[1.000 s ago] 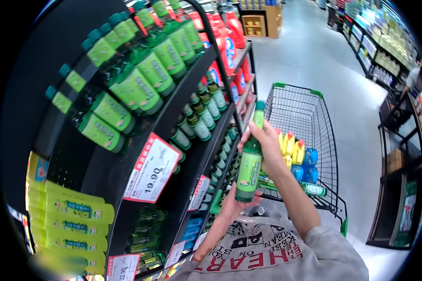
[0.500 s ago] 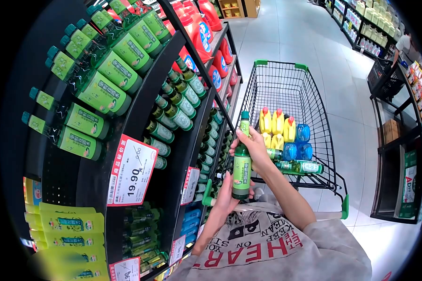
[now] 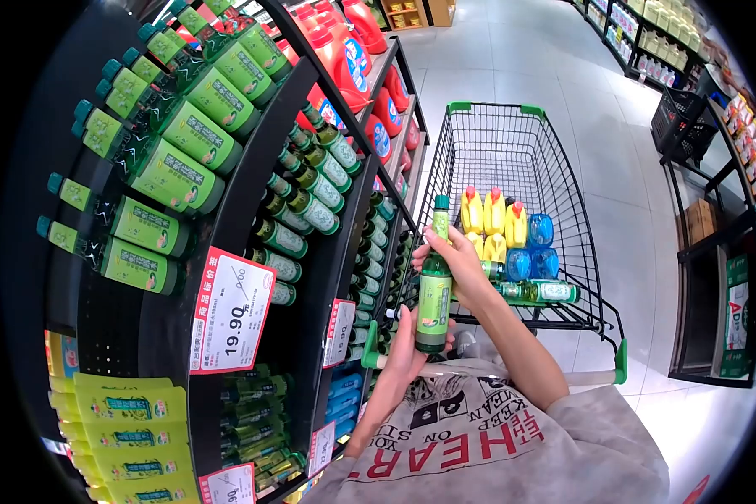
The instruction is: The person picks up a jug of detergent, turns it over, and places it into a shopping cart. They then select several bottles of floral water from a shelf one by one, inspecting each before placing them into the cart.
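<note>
A green bottle (image 3: 433,294) with a light green label and a teal cap is upright between my two hands, over the near left side of the cart. My right hand (image 3: 457,256) wraps round its upper part, just below the neck. Near the base, my left hand (image 3: 410,349) supports it from the left, fingers behind it. The shopping cart (image 3: 592,260) holds several yellow bottles (image 3: 494,220), blue containers (image 3: 542,263) and green bottles (image 3: 550,291) lying on their sides.
On the left, a black shelf carries rows of green bottles (image 3: 176,181), smaller green bottles (image 3: 317,210), yellow-green packs (image 3: 134,437) and a price tag (image 3: 233,312). Red jugs (image 3: 344,67) stand beyond. A black rack (image 3: 685,252) and a black basket (image 3: 682,124) are at the right.
The bottle has turned slightly in my hands, so its label faces a different way. The view has shifted a little, and the person at the far right is less visible.
</note>
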A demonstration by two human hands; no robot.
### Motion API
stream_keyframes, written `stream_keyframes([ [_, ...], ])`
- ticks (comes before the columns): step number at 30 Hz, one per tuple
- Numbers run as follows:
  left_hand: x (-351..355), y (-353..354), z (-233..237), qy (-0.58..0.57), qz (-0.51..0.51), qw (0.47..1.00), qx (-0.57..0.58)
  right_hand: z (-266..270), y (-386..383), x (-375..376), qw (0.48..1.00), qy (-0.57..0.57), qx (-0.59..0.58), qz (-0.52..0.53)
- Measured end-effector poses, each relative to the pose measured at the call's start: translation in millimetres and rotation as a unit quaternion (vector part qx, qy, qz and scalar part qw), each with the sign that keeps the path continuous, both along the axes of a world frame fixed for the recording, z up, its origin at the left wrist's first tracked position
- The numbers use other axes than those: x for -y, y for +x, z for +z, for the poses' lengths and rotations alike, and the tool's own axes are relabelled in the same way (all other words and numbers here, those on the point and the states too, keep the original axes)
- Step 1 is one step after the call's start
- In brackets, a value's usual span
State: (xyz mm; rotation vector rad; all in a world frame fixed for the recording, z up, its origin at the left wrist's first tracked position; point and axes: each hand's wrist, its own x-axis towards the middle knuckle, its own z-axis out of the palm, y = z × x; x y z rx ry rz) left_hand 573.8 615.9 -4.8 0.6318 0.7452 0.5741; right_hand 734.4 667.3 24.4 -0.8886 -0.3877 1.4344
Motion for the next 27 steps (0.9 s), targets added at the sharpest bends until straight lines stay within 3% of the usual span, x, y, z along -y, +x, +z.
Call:
stream_keyframes([
  [7, 1, -3, -2, -0.003, 0.084, 0.996, -0.001, -2, 1, 0, 0.996, -0.047, 0.069, 0.035],
  [13, 6, 5, 12, 0.078, 0.104, 0.990, -0.049, -12, 2, -2, 0.997, -0.064, 0.024, 0.043],
  [19, 5, 2, -4, 0.141, 0.092, 0.984, -0.063, -18, 3, -3, 0.996, -0.086, -0.035, 0.012],
  [27, 8, 5, -6, 0.113, 0.054, 0.990, -0.070, -20, -6, -2, 0.989, -0.005, -0.137, 0.055],
])
